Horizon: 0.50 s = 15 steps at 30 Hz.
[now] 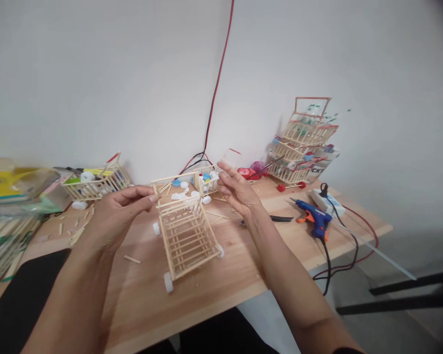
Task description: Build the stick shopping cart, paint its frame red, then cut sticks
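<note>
A miniature shopping cart (192,236) made of thin wooden sticks stands on the table, with white round wheels (169,282) at its corners. My left hand (123,206) is closed, thumb and fingers pinching the left end of the cart's stick handle. To the right of the handle, my right hand (238,191) is raised with its fingers stretched out and nothing visible in it. A small gap seems to separate it from the cart.
A blue glue gun (313,216) lies at right beside a white power strip (327,202). Stacked stick carts (299,142) stand at the back right. Another filled cart (99,182) is at back left. Bundled sticks (7,246) and a black phone-like slab (25,295) lie at left.
</note>
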Each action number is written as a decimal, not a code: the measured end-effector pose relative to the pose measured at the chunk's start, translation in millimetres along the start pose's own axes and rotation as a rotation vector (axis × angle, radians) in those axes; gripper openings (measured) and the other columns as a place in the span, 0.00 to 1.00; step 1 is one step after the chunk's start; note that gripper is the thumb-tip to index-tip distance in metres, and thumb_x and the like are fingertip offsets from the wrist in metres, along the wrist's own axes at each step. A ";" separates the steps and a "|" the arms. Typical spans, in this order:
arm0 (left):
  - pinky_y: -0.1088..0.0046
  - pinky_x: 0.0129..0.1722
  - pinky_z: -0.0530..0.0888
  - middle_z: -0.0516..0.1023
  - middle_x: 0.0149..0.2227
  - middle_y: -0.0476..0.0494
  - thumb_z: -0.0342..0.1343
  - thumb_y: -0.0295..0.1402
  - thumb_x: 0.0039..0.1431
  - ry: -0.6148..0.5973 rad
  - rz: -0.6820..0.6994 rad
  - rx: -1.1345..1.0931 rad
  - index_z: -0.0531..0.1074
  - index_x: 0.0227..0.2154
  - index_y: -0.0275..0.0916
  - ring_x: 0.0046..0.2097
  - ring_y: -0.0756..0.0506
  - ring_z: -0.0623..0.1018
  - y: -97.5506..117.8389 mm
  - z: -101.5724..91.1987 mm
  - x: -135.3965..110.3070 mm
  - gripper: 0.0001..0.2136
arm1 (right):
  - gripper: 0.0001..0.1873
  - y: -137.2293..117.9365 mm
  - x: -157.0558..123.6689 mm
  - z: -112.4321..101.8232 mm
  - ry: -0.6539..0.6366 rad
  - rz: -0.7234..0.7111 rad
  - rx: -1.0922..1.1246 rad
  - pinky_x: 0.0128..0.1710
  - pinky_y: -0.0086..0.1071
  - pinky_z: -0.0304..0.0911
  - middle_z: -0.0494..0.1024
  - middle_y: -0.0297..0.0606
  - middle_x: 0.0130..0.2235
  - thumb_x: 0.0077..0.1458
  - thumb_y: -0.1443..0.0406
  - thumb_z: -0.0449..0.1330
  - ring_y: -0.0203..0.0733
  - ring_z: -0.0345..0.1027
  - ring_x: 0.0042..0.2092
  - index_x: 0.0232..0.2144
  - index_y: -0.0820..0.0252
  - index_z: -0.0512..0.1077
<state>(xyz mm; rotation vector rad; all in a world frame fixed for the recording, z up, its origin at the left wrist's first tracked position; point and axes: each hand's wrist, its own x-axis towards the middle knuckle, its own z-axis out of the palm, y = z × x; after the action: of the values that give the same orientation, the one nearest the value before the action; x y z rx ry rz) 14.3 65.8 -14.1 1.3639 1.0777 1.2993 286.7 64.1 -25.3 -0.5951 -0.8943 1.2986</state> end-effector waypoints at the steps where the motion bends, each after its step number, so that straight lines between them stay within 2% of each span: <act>1: 0.76 0.37 0.68 0.78 0.32 0.50 0.73 0.38 0.37 0.003 -0.002 -0.007 0.81 0.26 0.41 0.35 0.51 0.72 0.0 -0.1 -0.4 0.11 | 0.20 0.9 0.3 -0.7 -0.008 0.006 -0.024 0.19 0.23 0.43 0.59 0.24 0.25 0.43 0.69 0.72 0.27 0.45 0.23 0.41 0.57 0.76; 5: 0.75 0.38 0.68 0.78 0.32 0.49 0.73 0.38 0.37 -0.004 -0.004 -0.007 0.82 0.27 0.41 0.35 0.50 0.72 1.0 0.1 -1.9 0.12 | 0.21 5.1 1.6 -2.5 0.001 0.028 -0.051 0.19 0.23 0.43 0.58 0.23 0.22 0.39 0.63 0.76 0.27 0.45 0.23 0.37 0.58 0.76; 9: 0.75 0.37 0.68 0.78 0.32 0.49 0.73 0.37 0.38 -0.007 -0.002 -0.007 0.81 0.26 0.41 0.35 0.50 0.72 2.9 0.9 -1.8 0.11 | 0.22 6.3 1.7 -1.4 0.026 0.035 -0.038 0.18 0.22 0.43 0.60 0.23 0.22 0.36 0.61 0.78 0.25 0.44 0.22 0.31 0.58 0.72; 15: 0.74 0.37 0.68 0.78 0.31 0.49 0.73 0.36 0.37 -0.011 0.003 -0.007 0.81 0.25 0.41 0.35 0.50 0.72 3.6 0.7 -1.6 0.10 | 0.26 6.9 1.8 0.9 0.056 0.016 -0.094 0.17 0.21 0.39 0.52 0.21 0.20 0.36 0.55 0.77 0.26 0.42 0.22 0.25 0.58 0.64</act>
<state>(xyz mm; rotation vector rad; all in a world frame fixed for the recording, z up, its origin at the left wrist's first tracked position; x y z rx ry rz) 14.9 63.6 -10.8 1.3665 1.0638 1.2954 282.2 67.1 -29.9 -0.7103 -0.9100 1.2532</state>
